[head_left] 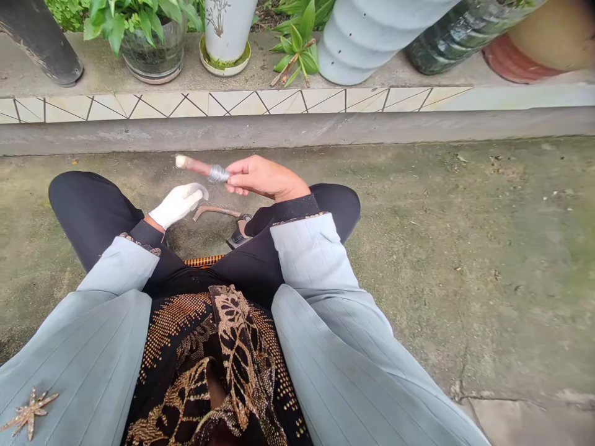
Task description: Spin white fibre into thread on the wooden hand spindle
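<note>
My right hand [260,176], bare, pinches the near end of a short wooden stick [198,165] above my lap. Grey wire [217,174] is wound around the stick close to my fingertips, and its far end is pale. To the left and slightly lower, my left hand [175,205] wears a white glove. Its fingers are closed on a translucent grey, curved thing [201,191], blurred at the edge. Between my legs, a bent brown stick-like piece [216,211] lies low, with a dark part at its right end by my shoe [238,235].
A concrete ledge [102,74] with a tiled front runs ahead of me. On it stand a leafy potted plant [151,49], a white pot [227,31], a pale ribbed container [367,34] and a reddish pot [520,59]. Mossy concrete ground [455,248] extends to the right.
</note>
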Demonstrator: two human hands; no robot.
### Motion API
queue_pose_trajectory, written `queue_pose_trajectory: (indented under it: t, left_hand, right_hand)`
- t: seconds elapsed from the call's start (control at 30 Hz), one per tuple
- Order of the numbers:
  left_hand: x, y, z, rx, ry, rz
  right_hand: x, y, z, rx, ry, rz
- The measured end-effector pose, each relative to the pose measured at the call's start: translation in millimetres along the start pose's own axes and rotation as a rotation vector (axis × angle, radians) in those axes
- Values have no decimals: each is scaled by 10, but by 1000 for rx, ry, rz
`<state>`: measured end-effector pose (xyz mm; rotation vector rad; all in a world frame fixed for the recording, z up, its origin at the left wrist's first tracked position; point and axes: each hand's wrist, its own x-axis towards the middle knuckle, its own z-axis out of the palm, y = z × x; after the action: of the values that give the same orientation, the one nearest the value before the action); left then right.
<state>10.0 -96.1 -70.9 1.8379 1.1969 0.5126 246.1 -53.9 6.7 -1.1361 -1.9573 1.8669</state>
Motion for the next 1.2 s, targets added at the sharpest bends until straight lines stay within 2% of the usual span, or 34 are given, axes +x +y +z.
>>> queue_pose_trajectory:
  t: [0.07, 0.1, 0.17, 0.3, 0.5, 0.57, 0.63, 0.7, 0.77, 0.83, 0.9, 0.93, 1.0, 1.1, 1.2]
  left_hand:
    - [-29, -9, 30, 8, -18, 5]
    - [-47, -8, 38, 88, -19, 14]
    - [-88, 4, 38, 296, -38, 39]
    - [-163, 50, 2, 627, -47, 44]
    - [-227, 106, -45, 696, -67, 45]
    - [-234, 100, -62, 708, -51, 34]
    - [-238, 87, -90, 743, 0, 2]
    - [-239, 84, -125, 774, 43, -27]
    - [-230, 91, -161, 776, 68, -42]
    - [-202, 87, -185, 739, 100, -63]
    - [-151, 47, -185, 650, 141, -96]
    - [-121, 12, -173, 581, 148, -109]
    - [-60, -72, -123, 411, 131, -119]
    - [1, -156, -8, 195, 32, -99]
    - [18, -135, 91, 88, -48, -46]
  right_hand:
    - [1, 40, -115, 86, 321, -34]
    - [20, 77, -156, 109, 434, -32]
    - [85, 171, -205, 106, 568, 4]
    - [232, 332, -207, -125, 621, 179]
    - [365, 379, -88, -748, 546, 345]
    - [387, 382, -39, -886, 464, 389]
    - [395, 389, 11, -955, 284, 453]
    - [386, 393, 76, -933, -15, 519]
    - [363, 383, 162, -817, -325, 535]
    - [328, 345, 252, -641, -559, 473]
    - [280, 276, 304, -445, -687, 343]
    - [250, 235, 305, -353, -707, 262]
    - [184, 164, 250, -207, -612, 112]
    - [105, 135, 98, -85, -190, 7]
    - [113, 211, 20, -37, 224, 29]
